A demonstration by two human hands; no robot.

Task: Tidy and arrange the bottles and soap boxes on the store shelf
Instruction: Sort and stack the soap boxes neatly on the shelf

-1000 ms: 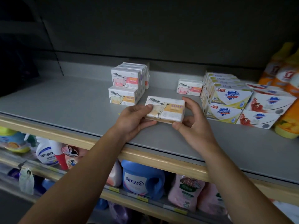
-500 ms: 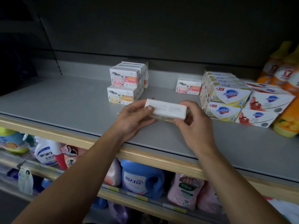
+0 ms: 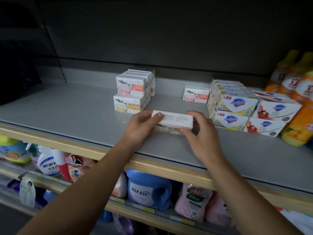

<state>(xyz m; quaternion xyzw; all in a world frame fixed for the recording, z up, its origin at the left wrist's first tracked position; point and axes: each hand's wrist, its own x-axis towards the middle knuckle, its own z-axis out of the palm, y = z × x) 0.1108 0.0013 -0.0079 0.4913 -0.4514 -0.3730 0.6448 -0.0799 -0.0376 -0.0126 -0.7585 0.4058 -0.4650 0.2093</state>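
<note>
I hold a white soap box (image 3: 174, 120) between both hands just above the grey shelf (image 3: 67, 116), its narrow printed side facing up. My left hand (image 3: 142, 128) grips its left end and my right hand (image 3: 201, 138) grips its right end. Behind it stands a stack of sheep-print soap boxes (image 3: 132, 94). One single sheep-print box (image 3: 196, 95) stands further right. Stacked Safeguard soap boxes (image 3: 235, 109) and red-print Safeguard boxes (image 3: 274, 116) sit at the right, beside orange bottles (image 3: 298, 106).
The shelf's wooden front lip (image 3: 84, 148) runs across below my wrists. On the lower shelf stand a white spray bottle (image 3: 49, 165), a blue detergent jug (image 3: 147, 190) and pink refill pouches (image 3: 193, 200). A dark back panel rises behind the soap boxes.
I have tipped the soap box in my hands: its sheep-print face was toward me a second ago, and now its narrow printed side faces up. Both hands keep their hold.
</note>
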